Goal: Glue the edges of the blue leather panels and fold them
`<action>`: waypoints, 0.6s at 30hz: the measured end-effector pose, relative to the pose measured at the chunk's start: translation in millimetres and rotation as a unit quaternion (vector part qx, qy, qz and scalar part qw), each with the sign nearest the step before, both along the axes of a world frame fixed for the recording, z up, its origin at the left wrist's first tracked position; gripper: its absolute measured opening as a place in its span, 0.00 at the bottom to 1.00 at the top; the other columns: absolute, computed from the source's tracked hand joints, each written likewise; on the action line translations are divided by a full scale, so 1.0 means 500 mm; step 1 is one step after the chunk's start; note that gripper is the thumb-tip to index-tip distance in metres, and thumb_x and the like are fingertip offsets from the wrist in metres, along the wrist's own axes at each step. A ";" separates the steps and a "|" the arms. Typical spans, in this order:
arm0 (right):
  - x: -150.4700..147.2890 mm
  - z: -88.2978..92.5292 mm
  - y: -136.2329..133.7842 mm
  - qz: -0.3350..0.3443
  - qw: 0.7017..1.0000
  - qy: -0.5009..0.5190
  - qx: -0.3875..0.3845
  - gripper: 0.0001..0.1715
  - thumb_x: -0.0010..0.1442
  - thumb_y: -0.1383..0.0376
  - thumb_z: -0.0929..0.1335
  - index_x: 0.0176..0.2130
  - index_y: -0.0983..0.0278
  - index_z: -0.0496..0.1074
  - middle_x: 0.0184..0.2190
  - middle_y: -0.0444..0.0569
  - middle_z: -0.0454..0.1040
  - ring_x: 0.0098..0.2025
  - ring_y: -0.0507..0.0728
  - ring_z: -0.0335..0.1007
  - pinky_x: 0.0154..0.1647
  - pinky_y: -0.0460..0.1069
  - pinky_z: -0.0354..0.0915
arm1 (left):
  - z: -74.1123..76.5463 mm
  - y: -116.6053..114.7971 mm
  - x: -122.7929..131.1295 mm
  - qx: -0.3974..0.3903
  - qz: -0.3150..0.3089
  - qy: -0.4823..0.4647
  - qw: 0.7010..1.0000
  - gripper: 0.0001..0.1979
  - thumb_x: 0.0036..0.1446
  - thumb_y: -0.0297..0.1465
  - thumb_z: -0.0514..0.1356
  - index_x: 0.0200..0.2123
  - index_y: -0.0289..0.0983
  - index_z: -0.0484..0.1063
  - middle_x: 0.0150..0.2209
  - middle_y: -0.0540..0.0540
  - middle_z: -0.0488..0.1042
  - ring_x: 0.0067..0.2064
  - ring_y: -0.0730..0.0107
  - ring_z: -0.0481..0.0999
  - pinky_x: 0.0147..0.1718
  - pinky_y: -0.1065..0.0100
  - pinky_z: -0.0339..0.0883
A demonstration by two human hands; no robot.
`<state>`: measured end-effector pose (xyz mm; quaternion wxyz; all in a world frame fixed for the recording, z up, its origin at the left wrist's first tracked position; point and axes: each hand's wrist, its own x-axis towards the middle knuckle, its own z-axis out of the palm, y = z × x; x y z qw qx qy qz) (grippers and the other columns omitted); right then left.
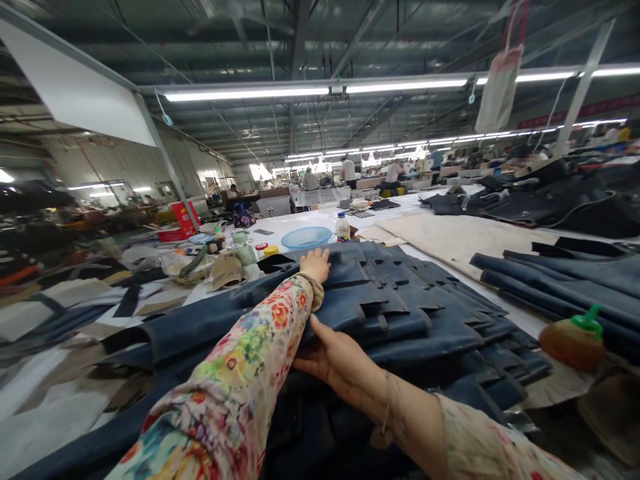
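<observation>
Dark blue leather-like pieces with notched edges lie overlapped in a wide layered stack in front of me. My left hand reaches to the far side of the stack and rests on it, fingers stretched and spread. Nearer to me, my right hand is at the stack's front edge, its thumb up against the leather and its fingers tucked under. The left forearm, in a flowered sleeve, partly covers the right fingertips. A folded length of the same dark blue material lies to the left.
Beyond the stack are a blue round tray and a small white bottle. At right stand an amber bottle with a green cap and more blue pieces. Scraps clutter the left. A cloth bag hangs overhead; people work far back.
</observation>
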<state>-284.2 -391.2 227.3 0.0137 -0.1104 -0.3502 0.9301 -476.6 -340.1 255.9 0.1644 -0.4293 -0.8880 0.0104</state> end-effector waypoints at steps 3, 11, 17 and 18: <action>0.007 0.005 0.009 0.016 1.000 0.000 0.020 0.19 0.59 0.58 0.64 0.44 0.69 0.67 0.39 0.54 0.73 0.37 0.54 0.73 0.37 0.47 0.68 | 0.015 -0.010 0.019 -0.041 -0.053 -0.052 0.996 0.24 0.58 0.32 0.51 0.57 0.34 0.57 0.55 0.37 0.62 0.53 0.54 0.64 0.47 0.58 0.61; 0.115 0.005 0.016 0.195 0.971 0.000 0.135 0.21 0.57 0.55 0.66 0.43 0.69 0.70 0.38 0.56 0.74 0.35 0.52 0.72 0.33 0.43 0.67 | 0.114 -0.342 0.211 0.025 -0.177 -0.111 0.978 0.17 0.60 0.34 0.51 0.51 0.36 0.65 0.51 0.45 0.68 0.52 0.66 0.66 0.53 0.68 0.57; 0.225 -0.084 -0.055 0.251 0.957 -0.011 0.145 0.20 0.51 0.52 0.70 0.38 0.63 0.75 0.31 0.51 0.74 0.30 0.52 0.69 0.32 0.45 0.65 | 0.019 -0.717 0.395 0.123 -0.019 -0.178 0.976 0.16 0.60 0.34 0.51 0.50 0.38 0.66 0.49 0.47 0.70 0.51 0.70 0.68 0.52 0.69 0.60; 0.236 -0.104 -0.072 0.261 0.955 -0.024 0.136 0.20 0.49 0.51 0.71 0.37 0.63 0.75 0.29 0.51 0.74 0.29 0.52 0.69 0.31 0.45 0.66 | -0.009 -0.779 0.420 0.130 0.034 -0.170 0.976 0.16 0.60 0.35 0.50 0.49 0.38 0.66 0.49 0.46 0.71 0.50 0.69 0.68 0.52 0.68 0.60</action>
